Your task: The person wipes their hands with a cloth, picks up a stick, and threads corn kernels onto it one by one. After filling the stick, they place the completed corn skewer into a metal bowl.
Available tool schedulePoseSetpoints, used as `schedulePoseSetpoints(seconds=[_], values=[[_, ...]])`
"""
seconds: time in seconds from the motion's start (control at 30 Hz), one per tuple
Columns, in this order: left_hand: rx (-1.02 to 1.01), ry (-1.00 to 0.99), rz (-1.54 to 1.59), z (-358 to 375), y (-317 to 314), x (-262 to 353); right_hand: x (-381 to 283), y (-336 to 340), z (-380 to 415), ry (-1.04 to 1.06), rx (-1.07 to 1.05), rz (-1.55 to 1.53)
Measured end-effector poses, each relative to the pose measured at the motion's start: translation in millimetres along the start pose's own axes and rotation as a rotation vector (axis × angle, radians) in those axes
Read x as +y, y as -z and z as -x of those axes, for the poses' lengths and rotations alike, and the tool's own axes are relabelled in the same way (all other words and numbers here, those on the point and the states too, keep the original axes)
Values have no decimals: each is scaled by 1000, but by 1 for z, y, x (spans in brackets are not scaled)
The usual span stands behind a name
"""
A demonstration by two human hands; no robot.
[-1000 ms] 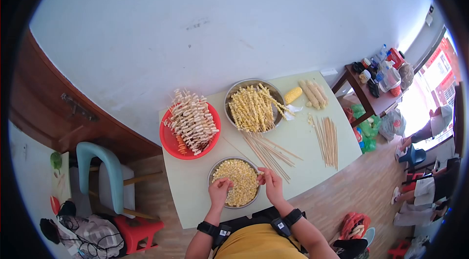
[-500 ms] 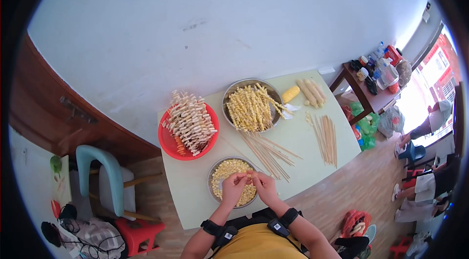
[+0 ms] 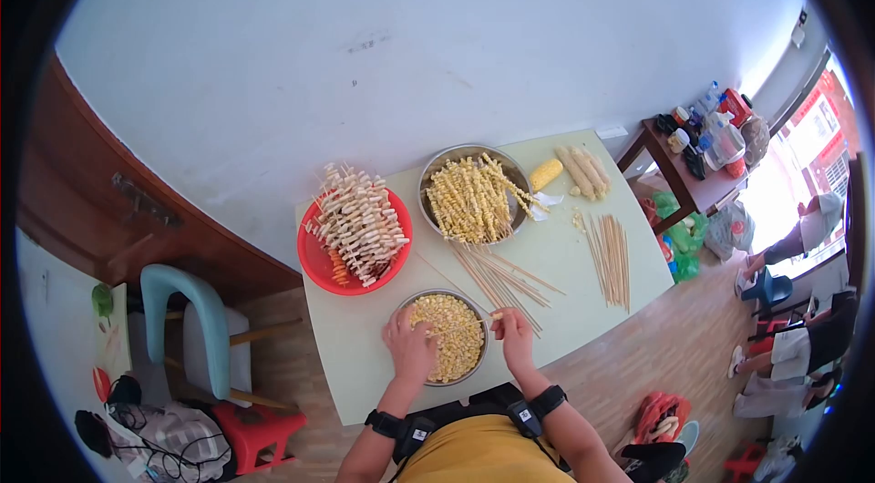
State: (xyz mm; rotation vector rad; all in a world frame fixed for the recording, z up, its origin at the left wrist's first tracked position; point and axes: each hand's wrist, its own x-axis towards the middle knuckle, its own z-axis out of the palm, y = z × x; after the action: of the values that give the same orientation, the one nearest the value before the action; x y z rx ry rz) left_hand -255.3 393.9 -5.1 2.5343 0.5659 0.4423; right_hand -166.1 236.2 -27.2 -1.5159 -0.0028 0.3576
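Note:
Yellow corn kernels (image 3: 448, 337) fill a steel bowl (image 3: 484, 357) at the front of the table. Over its left side is my left hand (image 3: 409, 348), fingers bent down towards the kernels with thumb and fingers apart. Just off the bowl's right rim, my right hand (image 3: 516, 337) is closed in a pinch on a thin skewer, with a pale yellow kernel (image 3: 497, 315) at the fingertips. Most of that skewer is hidden. Behind lie loose bare wooden skewers (image 3: 501, 281), their far ends by a larger steel basin (image 3: 425, 202) of corn-threaded skewers (image 3: 469, 200).
A red basin (image 3: 314, 275) holds skewers of pale sliced food (image 3: 360, 223). At the back right are a corn cob (image 3: 546, 175) and several stripped cobs (image 3: 583, 173). More bare skewers (image 3: 609, 260) lie on the right. A blue chair (image 3: 187, 328) stands left; people sit far right.
My hands, together over the bowl before, have separated. The left went left and down to the kernels; the right moved right, past the rim, with the skewer.

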Motion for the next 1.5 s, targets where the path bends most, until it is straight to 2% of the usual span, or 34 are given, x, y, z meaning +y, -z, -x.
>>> schedulePoseSetpoints(seconds=[0.07,0.17,0.2,0.27,0.3,0.37,0.43,0.5,0.57,0.67,0.73,0.83,0.97,1.07,1.1,1.17,1.3,1.4,1.47,1.5], values=[[-129,130,-147,6,-3,-23,-1,9,-5,-20,87,-120],[-137,241,-87,8,-3,-42,-1,15,-8,-63,142,-199],[-134,244,-85,8,-6,-43,-1,14,-7,-62,138,-197],[-358,302,71,8,-13,-47,-8,7,-2,-98,39,-197],[-354,306,70,10,-21,-50,-9,1,1,-98,32,-197],[-478,-45,9,18,-39,-48,-9,-9,5,-83,-145,-177],[-554,-63,55,25,-42,-31,1,-13,6,-100,-226,-177],[-632,-83,102,27,-41,-20,4,-17,9,-308,-444,-7],[-708,-124,24,27,-38,-17,20,-13,9,-335,-494,44],[-606,-128,109,27,-39,-34,29,-4,8,-355,-467,-28],[-588,-115,88,30,-45,-48,28,4,4,-176,-289,99],[-523,-59,101,35,-56,-56,29,8,2,-117,-235,190],[-387,68,93,32,-69,-54,32,8,8,-94,-261,215],[-281,22,51,31,-76,-54,30,11,9,-107,-262,192],[-284,21,54,31,-79,-55,29,13,10,-110,-250,189],[-504,46,48,30,-84,-60,28,15,10,-116,-240,187],[-479,42,79,32,-88,-69,35,13,9,-135,-251,179],[-495,109,237,34,-83,-72,34,8,9,-140,-289,214],[-405,281,496,38,-79,-73,31,3,11,-153,-318,241],[-402,288,494,40,-81,-76,29,-1,13,-141,-330,220]])
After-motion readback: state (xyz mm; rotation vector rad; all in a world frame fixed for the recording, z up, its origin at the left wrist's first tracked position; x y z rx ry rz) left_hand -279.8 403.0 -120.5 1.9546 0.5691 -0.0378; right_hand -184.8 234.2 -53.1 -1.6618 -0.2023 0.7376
